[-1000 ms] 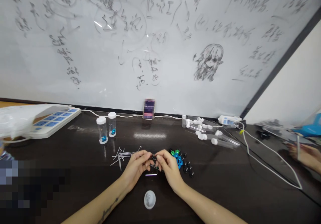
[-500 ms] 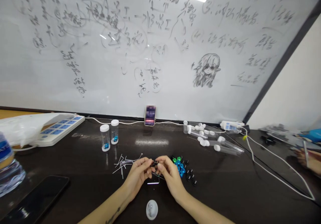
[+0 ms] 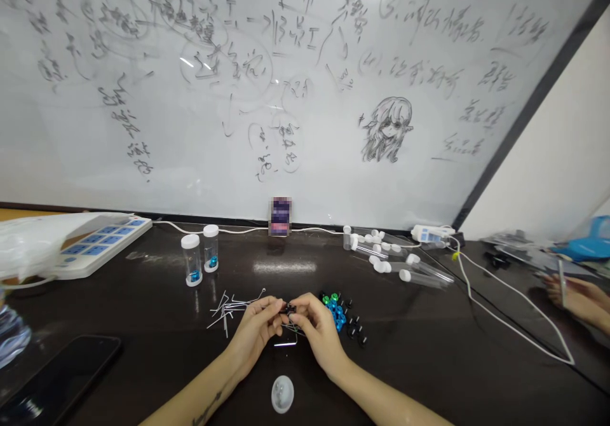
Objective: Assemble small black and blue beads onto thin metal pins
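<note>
My left hand (image 3: 255, 329) and my right hand (image 3: 318, 327) meet over the dark table (image 3: 429, 350), both pinched on a small black part (image 3: 288, 309) with thin metal pins under it. A loose heap of metal pins (image 3: 232, 303) lies just left of my left hand. A cluster of blue, green and black beads (image 3: 342, 316) sits right of my right hand. A bent pin (image 3: 284, 344) lies below the hands. A white cap (image 3: 282, 394) rests between my forearms.
Two capped vials (image 3: 200, 255) holding blue beads stand at the back left. Empty capped tubes (image 3: 395, 262) lie at the back right beside a white cable (image 3: 505, 315). A phone (image 3: 57, 378), a bottle (image 3: 10, 330) and a keypad (image 3: 93, 243) lie left. Another person's hand (image 3: 579, 299) shows at the far right.
My hands stay pinched together on the small part with only slight finger shifts. The view has swung, bringing the phone and bottle into sight at the left.
</note>
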`<state>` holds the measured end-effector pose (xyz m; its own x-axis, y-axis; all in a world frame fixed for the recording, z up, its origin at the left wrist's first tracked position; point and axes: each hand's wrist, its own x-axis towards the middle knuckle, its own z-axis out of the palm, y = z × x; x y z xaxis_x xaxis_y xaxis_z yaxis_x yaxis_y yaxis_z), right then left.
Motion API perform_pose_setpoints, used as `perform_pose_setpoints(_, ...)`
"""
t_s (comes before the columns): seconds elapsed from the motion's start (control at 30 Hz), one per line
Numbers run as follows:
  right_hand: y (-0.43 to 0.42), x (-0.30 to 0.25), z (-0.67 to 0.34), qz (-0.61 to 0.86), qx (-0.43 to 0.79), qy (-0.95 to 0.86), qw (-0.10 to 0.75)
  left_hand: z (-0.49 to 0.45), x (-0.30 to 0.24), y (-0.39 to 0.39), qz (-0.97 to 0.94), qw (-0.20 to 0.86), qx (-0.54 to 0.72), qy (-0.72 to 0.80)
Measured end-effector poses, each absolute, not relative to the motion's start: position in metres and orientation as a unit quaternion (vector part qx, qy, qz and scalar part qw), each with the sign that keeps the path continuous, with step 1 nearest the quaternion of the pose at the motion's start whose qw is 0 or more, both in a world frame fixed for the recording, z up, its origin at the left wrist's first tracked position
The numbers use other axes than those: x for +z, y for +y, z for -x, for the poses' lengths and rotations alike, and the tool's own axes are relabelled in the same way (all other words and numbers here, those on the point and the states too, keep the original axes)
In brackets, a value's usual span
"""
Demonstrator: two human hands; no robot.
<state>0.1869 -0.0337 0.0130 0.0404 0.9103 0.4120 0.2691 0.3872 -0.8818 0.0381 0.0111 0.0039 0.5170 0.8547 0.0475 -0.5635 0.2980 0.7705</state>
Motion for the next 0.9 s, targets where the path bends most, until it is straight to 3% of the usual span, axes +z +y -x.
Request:
perform_pose_setpoints(0.53,-0.0324,0.0114,-0.1864,0.462,0.340,-0.604,0.553,-0.0392,0.0030,0.0129,-0.372,0.791,0.449,0.185)
perform_pose_setpoints(0.9,-0.0321,0.0135,-0.1868,0.487,0.304,-0.623,0.531,-0.0392,0.0086,0.0101,-0.392,0.785,0.441,0.187)
